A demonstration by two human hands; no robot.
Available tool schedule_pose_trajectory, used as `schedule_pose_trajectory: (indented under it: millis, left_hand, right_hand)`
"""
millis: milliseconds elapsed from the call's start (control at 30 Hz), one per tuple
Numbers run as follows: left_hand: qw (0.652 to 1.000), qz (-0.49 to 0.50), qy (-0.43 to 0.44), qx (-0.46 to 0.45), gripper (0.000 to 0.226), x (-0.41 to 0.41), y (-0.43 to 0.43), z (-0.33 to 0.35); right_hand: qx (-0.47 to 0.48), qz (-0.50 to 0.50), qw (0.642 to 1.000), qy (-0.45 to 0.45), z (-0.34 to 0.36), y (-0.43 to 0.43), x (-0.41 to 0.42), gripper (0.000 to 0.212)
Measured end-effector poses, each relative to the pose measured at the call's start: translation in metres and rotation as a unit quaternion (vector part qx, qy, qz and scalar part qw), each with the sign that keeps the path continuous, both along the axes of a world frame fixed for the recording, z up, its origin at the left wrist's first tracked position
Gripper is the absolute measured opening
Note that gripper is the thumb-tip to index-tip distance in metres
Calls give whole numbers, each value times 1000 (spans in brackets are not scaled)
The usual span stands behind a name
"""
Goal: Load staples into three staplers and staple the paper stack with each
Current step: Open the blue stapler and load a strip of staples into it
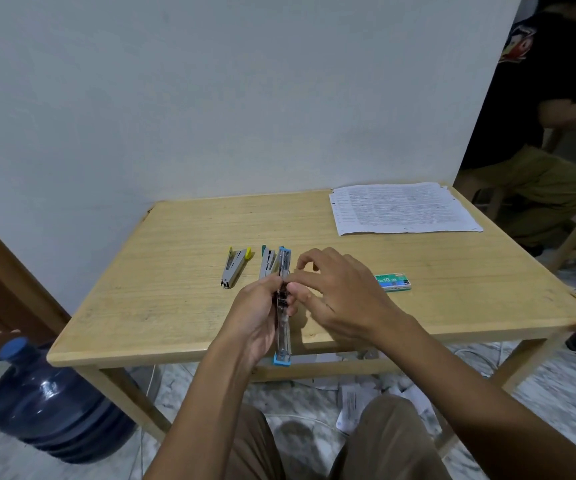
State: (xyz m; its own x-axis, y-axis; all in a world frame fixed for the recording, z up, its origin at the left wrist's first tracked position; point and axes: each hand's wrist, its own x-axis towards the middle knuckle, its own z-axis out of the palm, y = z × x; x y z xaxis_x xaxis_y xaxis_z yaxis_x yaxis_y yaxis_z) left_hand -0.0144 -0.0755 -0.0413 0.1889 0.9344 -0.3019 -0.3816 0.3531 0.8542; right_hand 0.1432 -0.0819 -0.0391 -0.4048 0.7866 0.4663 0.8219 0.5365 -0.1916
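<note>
Knees in brown trousers (383,441) fill the bottom of the view, under the near edge of a pale wooden table (175,254). Both hands meet just above that edge, around a blue stapler (284,337) swung open into one long straight line. One blue end hangs past the near edge and the other points toward the far edge. The left hand (255,313) grips the stapler at its middle from the left, fingers curled round it. The right hand (342,296) comes in from the right. Its thumb and forefinger pinch narrowly at the metal rail, and the other fingers are arched and spread above. Whether a strip of staples sits in that pinch cannot be told.

Two more staplers lie closed on the table just beyond the hands. A green stapler (267,261) is right beside the blue one, and a yellow stapler (234,266) lies a little further left. A green staple box (393,282) rests to the right of the right hand, printed "No.10-1M". The paper stack (401,207), covered in fine print too small to read, lies flat at the far right corner.

A blue water bottle (54,400) stands on the floor by the near left table leg, and loose papers (352,400) lie under the table. Another person (529,116) in a black shirt sits beyond the far right corner.
</note>
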Motion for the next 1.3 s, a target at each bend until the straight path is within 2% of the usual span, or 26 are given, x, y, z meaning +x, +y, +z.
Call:
schedule_pose_trajectory:
  millis: [267,400,467,567,667,867,1100,1300]
  left_hand:
    - [999,-26,35,24,25,4,-4,0]
    - [999,-33,25,2,20,5,-6,2]
    - [999,-30,15,-13,20,4,-6,1]
    - [1000,-18,15,-15,22,2,-4,-5]
    - [1000,-11,7,-18,23,3,-5,-7]
    - [999,-16,-26,-16,22,7,-9,-5]
    - [999,-17,-41,-27,19,6,-10,-7]
    - [999,-17,-22,-20,19,6,-8,-12]
  right_hand:
    - [-18,-46,998,-48,7,12,4,57]
    - [-74,-60,995,-2,5,10,4,66]
    - [-81,-50,992,80,3,5,6,61]
    - [-72,14,979,191,-4,-3,7,34]
    - [-42,63,975,209,-16,-6,3,18]
    - [-3,35,967,251,-25,-1,-4,9]
    - [-34,-21,956,290,-27,1,-18,5]
    - [-106,-57,955,273,-25,3,-23,14]
